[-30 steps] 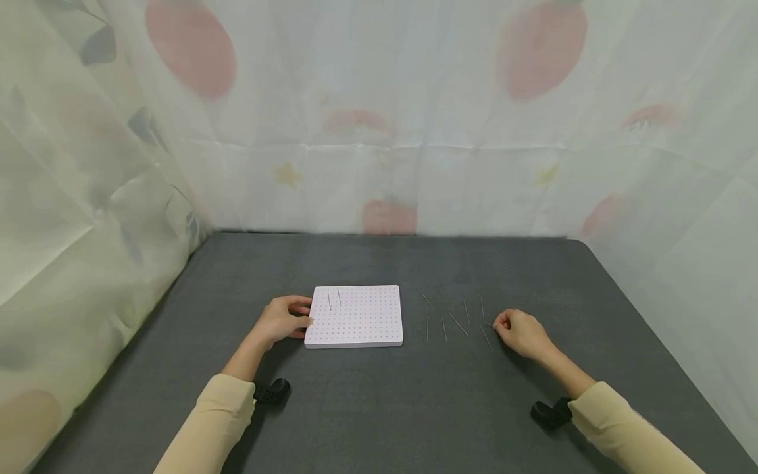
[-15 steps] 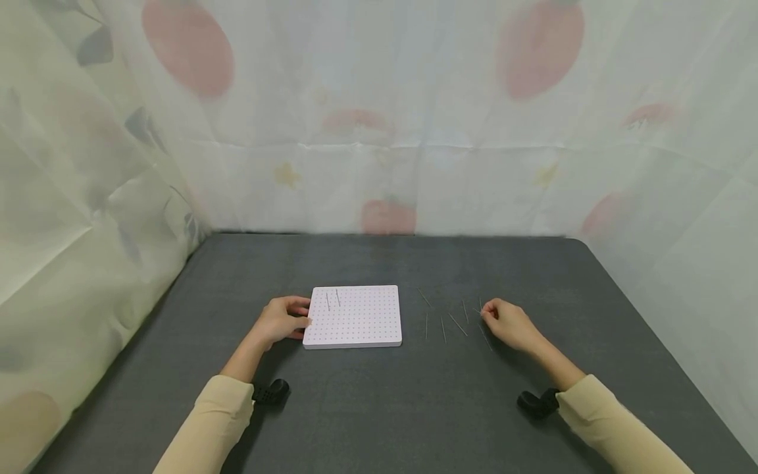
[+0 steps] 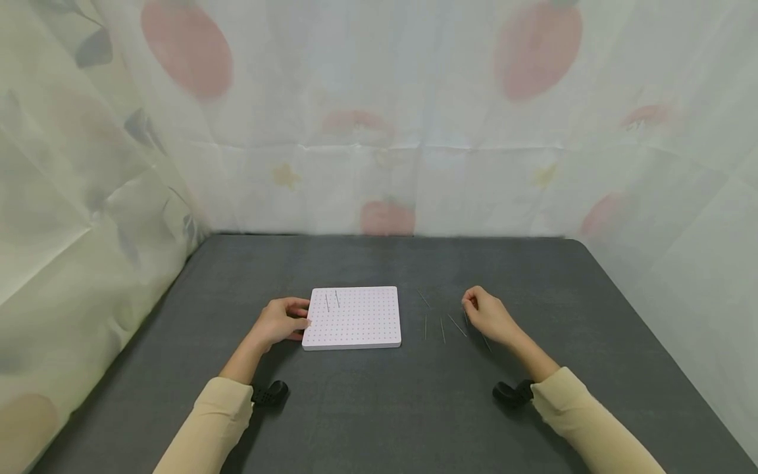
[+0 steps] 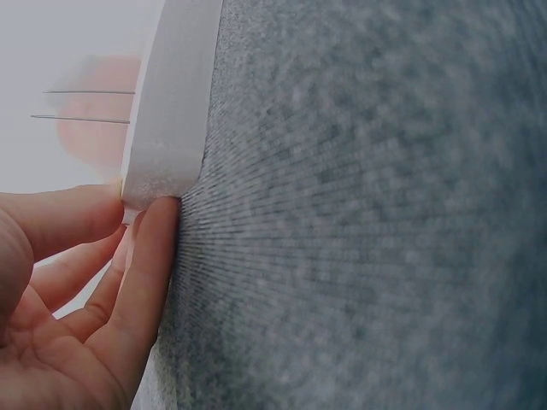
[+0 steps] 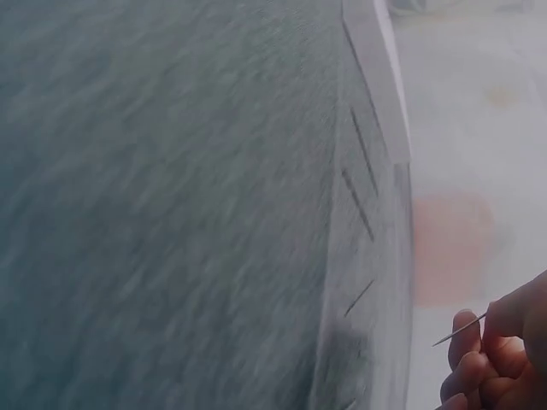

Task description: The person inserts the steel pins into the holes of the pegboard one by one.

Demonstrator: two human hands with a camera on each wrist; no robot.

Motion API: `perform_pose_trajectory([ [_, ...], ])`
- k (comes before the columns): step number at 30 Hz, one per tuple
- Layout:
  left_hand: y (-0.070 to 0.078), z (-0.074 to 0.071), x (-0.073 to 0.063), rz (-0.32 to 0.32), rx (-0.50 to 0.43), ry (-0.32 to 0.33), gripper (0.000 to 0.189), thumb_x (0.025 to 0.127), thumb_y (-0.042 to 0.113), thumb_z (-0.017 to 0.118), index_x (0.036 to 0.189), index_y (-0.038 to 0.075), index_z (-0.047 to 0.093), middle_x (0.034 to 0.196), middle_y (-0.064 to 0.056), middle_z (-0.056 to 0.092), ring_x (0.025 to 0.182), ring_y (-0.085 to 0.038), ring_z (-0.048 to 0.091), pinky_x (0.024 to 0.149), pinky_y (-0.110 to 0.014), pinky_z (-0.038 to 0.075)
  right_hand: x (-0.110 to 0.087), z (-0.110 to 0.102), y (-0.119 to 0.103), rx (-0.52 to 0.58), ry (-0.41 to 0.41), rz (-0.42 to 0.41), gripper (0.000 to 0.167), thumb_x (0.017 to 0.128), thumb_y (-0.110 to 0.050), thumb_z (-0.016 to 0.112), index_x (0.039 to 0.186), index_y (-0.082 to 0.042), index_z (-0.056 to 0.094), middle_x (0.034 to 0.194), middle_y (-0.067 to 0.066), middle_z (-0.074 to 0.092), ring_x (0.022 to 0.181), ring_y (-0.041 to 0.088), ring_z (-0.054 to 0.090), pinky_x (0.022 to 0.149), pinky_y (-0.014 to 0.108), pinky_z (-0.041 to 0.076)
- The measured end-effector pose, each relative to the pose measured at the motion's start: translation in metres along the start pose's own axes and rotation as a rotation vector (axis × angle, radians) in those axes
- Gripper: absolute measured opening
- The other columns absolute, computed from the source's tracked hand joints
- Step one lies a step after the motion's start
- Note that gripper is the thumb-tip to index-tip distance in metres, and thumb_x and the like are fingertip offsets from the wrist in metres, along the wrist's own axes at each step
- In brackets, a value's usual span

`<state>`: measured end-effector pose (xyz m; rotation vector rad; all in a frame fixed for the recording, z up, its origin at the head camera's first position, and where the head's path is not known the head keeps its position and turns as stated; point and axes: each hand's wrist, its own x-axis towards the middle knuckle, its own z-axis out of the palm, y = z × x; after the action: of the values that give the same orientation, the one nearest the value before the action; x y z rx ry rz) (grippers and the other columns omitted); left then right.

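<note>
A white pegboard [image 3: 358, 326] with rows of small holes lies on the table, left of centre. Two thin metal pins [image 4: 90, 92] stand upright in its far left part. My left hand [image 3: 277, 320] holds the board's left edge, thumb on the top edge and fingers against the side. Raised over the table to the right of the board, my right hand [image 3: 490, 319] pinches a thin metal pin [image 5: 459, 330] between thumb and fingers; its tip points out in the right wrist view. Several similar loose pins [image 3: 443, 330] lie between the board and this hand.
A dark grey table [image 3: 367, 415] spreads under both arms. White curtains [image 3: 450, 191] with printed fruit hang behind it and along both sides. Each wrist wears a black camera mount [image 3: 270, 394].
My right hand has moved left and slightly away from me, carrying the pin from the right end of the loose pins towards the board. My left hand has stayed at the board's edge.
</note>
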<state>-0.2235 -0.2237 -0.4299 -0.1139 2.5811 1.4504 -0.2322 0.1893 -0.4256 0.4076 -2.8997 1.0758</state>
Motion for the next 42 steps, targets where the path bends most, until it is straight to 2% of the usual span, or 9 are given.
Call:
perform_pose_trajectory([
  [5, 0.000, 0.000, 0.000, 0.004, -0.002, -0.002, 0.047, 0.082, 0.001, 0.065, 0.127, -0.002, 0.051, 0.110, -0.020, 0.056, 0.080, -0.018, 0.064, 0.065, -0.034, 0.058, 0.007, 0.006, -0.012, 0.032, 0.001, -0.036, 0.009, 0.096, -0.009, 0.044, 0.099, -0.002, 0.049, 0.085, 0.008, 0.055, 0.063, 0.015, 0.044, 0.055, 0.027, 0.039],
  [14, -0.002, 0.000, 0.002, 0.002, -0.010, 0.004, 0.047, 0.081, 0.001, 0.065, 0.127, -0.001, 0.051, 0.109, -0.019, 0.057, 0.079, -0.018, 0.064, 0.064, -0.034, 0.058, 0.019, 0.019, -0.032, 0.099, -0.026, -0.047, 0.008, 0.094, -0.011, 0.045, 0.099, -0.005, 0.048, 0.083, 0.006, 0.052, 0.062, 0.015, 0.043, 0.052, 0.026, 0.038],
  [20, -0.003, 0.000, 0.003, 0.008, -0.009, -0.001, 0.048, 0.081, 0.001, 0.065, 0.127, -0.001, 0.051, 0.110, -0.019, 0.057, 0.079, -0.018, 0.064, 0.064, -0.034, 0.058, 0.024, 0.028, -0.043, 0.126, -0.034, -0.088, 0.007, 0.092, -0.011, 0.050, 0.097, -0.008, 0.047, 0.085, 0.004, 0.052, 0.068, 0.015, 0.045, 0.054, 0.026, 0.039],
  [27, -0.002, 0.000, 0.002, -0.002, -0.001, -0.002, 0.048, 0.082, 0.002, 0.066, 0.127, -0.001, 0.051, 0.111, -0.020, 0.057, 0.080, -0.018, 0.064, 0.064, -0.034, 0.058, 0.029, 0.041, -0.055, 0.144, -0.007, -0.117, 0.008, 0.088, -0.013, 0.056, 0.093, -0.011, 0.050, 0.083, 0.000, 0.055, 0.070, 0.013, 0.047, 0.058, 0.025, 0.040],
  [42, -0.002, -0.002, 0.002, 0.001, -0.004, -0.020, 0.049, 0.082, 0.004, 0.066, 0.128, -0.001, 0.050, 0.114, -0.022, 0.056, 0.080, -0.019, 0.064, 0.064, -0.033, 0.058, 0.044, 0.062, -0.081, 0.201, 0.013, -0.147, 0.005, 0.086, -0.013, 0.061, 0.089, -0.014, 0.057, 0.085, -0.001, 0.061, 0.066, 0.013, 0.049, 0.053, 0.024, 0.040],
])
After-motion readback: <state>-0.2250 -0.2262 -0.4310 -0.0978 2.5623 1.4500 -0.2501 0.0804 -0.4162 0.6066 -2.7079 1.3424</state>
